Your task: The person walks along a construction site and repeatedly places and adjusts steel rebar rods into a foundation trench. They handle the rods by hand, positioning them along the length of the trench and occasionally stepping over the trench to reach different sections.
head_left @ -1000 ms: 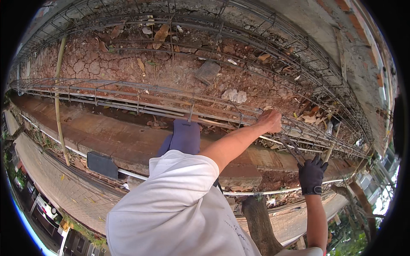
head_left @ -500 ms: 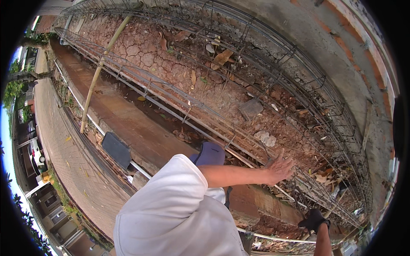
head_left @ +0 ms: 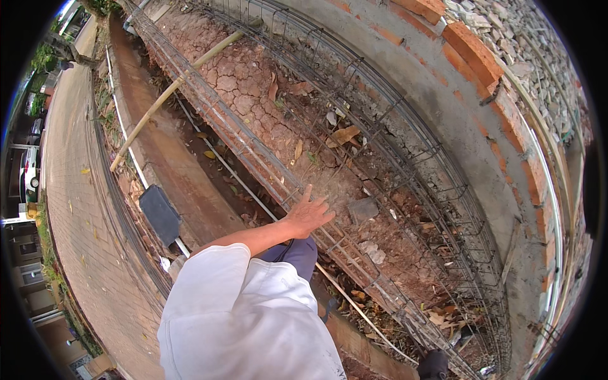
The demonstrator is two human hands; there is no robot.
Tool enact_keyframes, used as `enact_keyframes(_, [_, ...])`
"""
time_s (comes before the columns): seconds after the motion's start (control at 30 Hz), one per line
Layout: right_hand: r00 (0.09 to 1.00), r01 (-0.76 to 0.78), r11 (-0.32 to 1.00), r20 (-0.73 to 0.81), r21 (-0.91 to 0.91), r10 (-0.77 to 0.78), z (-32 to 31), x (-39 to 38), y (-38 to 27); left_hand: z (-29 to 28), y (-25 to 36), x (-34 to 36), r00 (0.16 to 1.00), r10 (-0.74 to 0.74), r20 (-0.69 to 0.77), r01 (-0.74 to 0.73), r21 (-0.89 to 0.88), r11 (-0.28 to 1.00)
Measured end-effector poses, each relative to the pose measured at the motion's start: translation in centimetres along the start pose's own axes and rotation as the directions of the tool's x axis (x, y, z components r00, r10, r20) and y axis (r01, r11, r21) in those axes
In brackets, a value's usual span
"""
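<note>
My bare left hand [head_left: 308, 215] is open, fingers spread, over the near long rebar cage [head_left: 250, 149]. Whether its palm rests on the bars cannot be seen for certain. This narrow cage of thin steel bars runs along the edge of cracked reddish soil [head_left: 231, 82]. At the bottom edge, my right hand [head_left: 434, 365] wears a dark glove beside the cage's lower end. The frame cuts it off, and its fingers are hidden. A second, wider rebar cage [head_left: 415, 142] lies along the far side of the soil.
A bamboo pole [head_left: 168, 95] slants across the near cage. A muddy trench ledge [head_left: 183, 164] and a white pipe [head_left: 361, 310] run alongside. Beyond the far cage rises a cement-smeared wall [head_left: 456, 107] with orange bricks [head_left: 472, 57]. A dark flat panel [head_left: 159, 214] stands by the paving [head_left: 95, 209].
My left hand has moved left along the near cage, fingers still spread. My gloved right hand now sits lower, partly out of frame. The view has swung, showing more of the brick wall and gravel.
</note>
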State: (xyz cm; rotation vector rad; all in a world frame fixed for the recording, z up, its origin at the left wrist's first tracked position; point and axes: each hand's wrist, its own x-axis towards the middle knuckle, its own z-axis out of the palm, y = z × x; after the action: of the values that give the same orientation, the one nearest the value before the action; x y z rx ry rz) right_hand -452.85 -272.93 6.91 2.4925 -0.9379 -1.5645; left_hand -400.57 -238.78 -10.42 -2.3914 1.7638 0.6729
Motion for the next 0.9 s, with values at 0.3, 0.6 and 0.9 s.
enact_keyframes(0.3, [0.801, -0.498, 0.737, 0.568, 0.457, 0.189, -2.0, 0.8, -1.0, 2.4, -0.4, 0.4, 0.995, 0.018, -0.101, -0.024, -0.058, 0.998])
enact_keyframes(0.6, [0.99, -0.043, 0.971, 0.141, 0.236, 0.009, -1.7, -0.9, -2.0, 1.6, -0.2, 0.5, 0.999, 0.013, -0.044, -0.012, 0.007, 1.0])
enact_keyframes(0.9, [0.998, -0.023, 0.998, -0.057, 0.055, 0.026, -3.1, -4.3, -3.9, 8.6, 1.8, -4.9, 0.658, 0.174, -0.733, -0.263, -0.007, 0.965])
